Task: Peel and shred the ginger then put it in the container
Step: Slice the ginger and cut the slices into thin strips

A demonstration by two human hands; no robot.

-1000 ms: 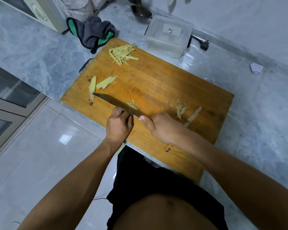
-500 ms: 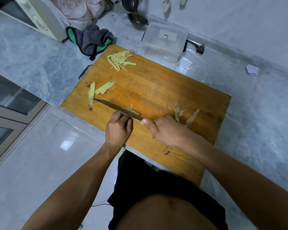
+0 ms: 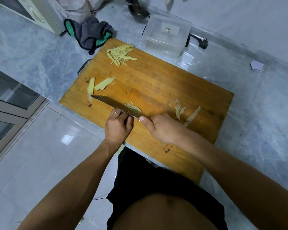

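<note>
Shredding step in hand. The right hand (image 3: 163, 128) grips the handle of the knife (image 3: 116, 105), thumb laid toward the blade, whose tip points to 10 o'clock. The left hand (image 3: 118, 125), fingers curled, pins a ginger slice beneath them against the blade's near face; the slice itself is hidden. Fresh shreds (image 3: 133, 107) lie at the blade's far face. On the cutting board (image 3: 156, 83): finished shreds (image 3: 120, 53) at 12 o'clock, two uncut slices (image 3: 98, 84) at 9 o'clock, peelings (image 3: 186, 112) at 3 o'clock. The clear container (image 3: 166, 34) stands beyond the board at 1 o'clock. Next, judged: repeated thin cuts, left fingers retreating from the edge.
</note>
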